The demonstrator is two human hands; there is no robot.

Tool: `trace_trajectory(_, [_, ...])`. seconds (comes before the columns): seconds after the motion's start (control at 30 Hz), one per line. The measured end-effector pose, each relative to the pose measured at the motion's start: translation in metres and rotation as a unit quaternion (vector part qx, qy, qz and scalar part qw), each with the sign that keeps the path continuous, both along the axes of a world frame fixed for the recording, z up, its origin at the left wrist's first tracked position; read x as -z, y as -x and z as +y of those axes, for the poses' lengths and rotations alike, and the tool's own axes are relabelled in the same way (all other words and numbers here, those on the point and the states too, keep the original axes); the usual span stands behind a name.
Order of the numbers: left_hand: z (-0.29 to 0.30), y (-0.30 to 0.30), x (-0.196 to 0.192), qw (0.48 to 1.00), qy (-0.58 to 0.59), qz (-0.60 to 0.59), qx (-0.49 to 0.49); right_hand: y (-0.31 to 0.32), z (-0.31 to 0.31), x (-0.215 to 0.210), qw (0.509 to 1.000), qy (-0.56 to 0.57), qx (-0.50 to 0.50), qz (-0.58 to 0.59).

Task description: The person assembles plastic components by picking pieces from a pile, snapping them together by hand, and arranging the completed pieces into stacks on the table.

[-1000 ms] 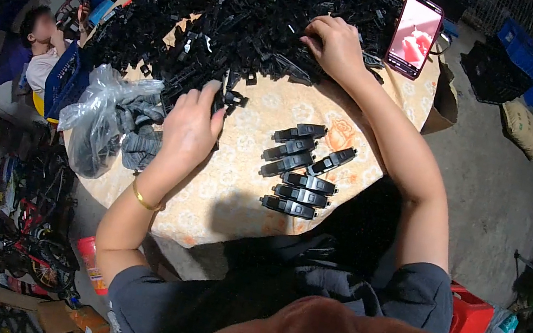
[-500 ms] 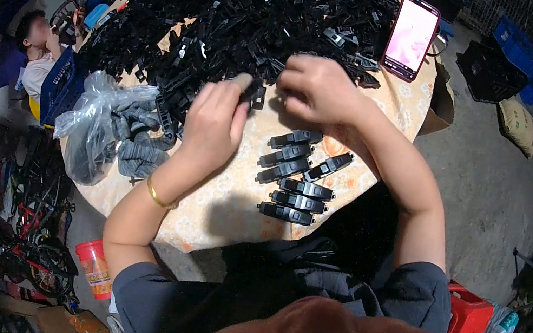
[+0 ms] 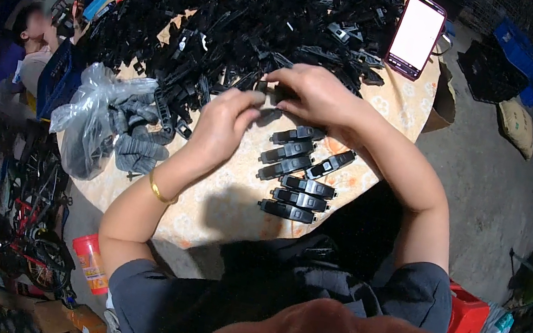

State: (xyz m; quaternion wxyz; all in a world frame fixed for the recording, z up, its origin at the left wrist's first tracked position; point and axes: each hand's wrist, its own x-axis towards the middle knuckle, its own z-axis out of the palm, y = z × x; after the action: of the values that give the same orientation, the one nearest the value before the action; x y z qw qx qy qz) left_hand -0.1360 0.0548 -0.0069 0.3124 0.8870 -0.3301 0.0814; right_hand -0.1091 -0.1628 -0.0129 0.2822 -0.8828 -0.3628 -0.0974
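My left hand (image 3: 223, 123) and my right hand (image 3: 318, 96) meet at the near edge of a large heap of black plastic parts (image 3: 236, 15). Both sets of fingers are closed around a small black plastic part (image 3: 269, 101), mostly hidden between the fingertips. Just below my right hand, several narrow black plastic pieces (image 3: 287, 152) lie in two loose stacks. A single similar piece (image 3: 330, 166) lies slanted beside them. All of this rests on a round table with a pale flowered cloth (image 3: 181, 223).
A lit phone (image 3: 416, 36) stands upright at the table's far right. Left of my left hand are grey gloves (image 3: 140, 153) and a clear plastic bag (image 3: 89, 128). Another person (image 3: 37, 44) sits beyond the table's left side. A red container (image 3: 465, 319) stands at my right.
My hands have come closer together, the left moving right and the right slightly lower, over the small part. The other person's head has shifted slightly. The phone's screen picture has turned whiter.
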Motion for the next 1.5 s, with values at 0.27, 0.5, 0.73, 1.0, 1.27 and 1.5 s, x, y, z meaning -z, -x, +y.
trace_trajectory(0.27, [0.007,-0.001,-0.019,0.997,-0.020,-0.059,-0.034,-0.001,-0.009,0.002,0.998,0.026,-0.030,-0.048])
trace_trajectory(0.5, [0.017,0.001,-0.007,0.992,-0.079,-0.100,-0.013,0.004,-0.007,-0.007,0.999,0.038,0.035,-0.015])
trace_trajectory(0.73, [0.001,0.021,-0.019,0.982,-0.039,0.184,-0.003,0.003,-0.010,-0.003,0.998,0.012,-0.065,0.023])
trace_trajectory(1.0, [0.014,-0.008,-0.022,0.985,-0.071,-0.008,0.156,-0.001,-0.018,-0.008,0.948,0.004,-0.230,0.218])
trace_trajectory(1.27, [0.009,0.002,-0.015,0.987,-0.094,-0.025,0.125,0.009,-0.013,-0.017,0.969,-0.131,-0.113,0.178])
trace_trajectory(1.5, [0.002,0.013,-0.002,0.999,-0.032,-0.037,0.022,0.006,-0.012,-0.014,0.982,-0.032,-0.150,0.111])
